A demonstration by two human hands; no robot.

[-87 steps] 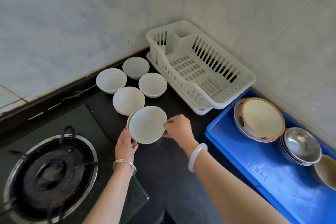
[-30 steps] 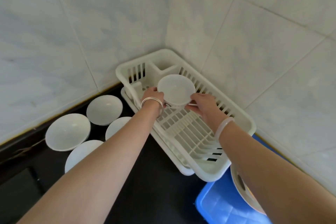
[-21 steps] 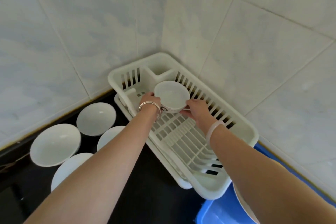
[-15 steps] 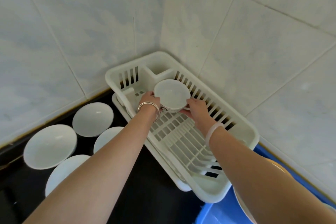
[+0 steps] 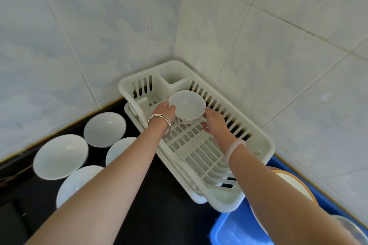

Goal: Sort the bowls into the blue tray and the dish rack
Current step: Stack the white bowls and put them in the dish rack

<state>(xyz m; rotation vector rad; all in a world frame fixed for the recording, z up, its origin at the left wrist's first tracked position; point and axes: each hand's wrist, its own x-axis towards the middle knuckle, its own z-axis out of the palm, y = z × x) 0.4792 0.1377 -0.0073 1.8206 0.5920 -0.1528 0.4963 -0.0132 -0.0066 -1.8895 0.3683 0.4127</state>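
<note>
Both hands are holding one white bowl at the far end of the rack, just by the small cup box in the corner. The left hand is gripping the bowl's left side. The right hand is holding it low on the right, with fingers under the base. The bowl is sitting upright and seems to be touching the rack's grid, but I cannot tell for sure.

If the hands are letting go too soon, the bowl may be tipping on the ribs and sliding. It could also be knocking the slotted wall and chipping.

Four more white bowls are waiting on the dark counter to the left. The left arm is covering parts of two of them. The blue tray is cut off at the bottom right. A tan-rimmed bowl in it is mostly hidden behind the right arm. Something shiny at the corner is too cut off to name.
</note>
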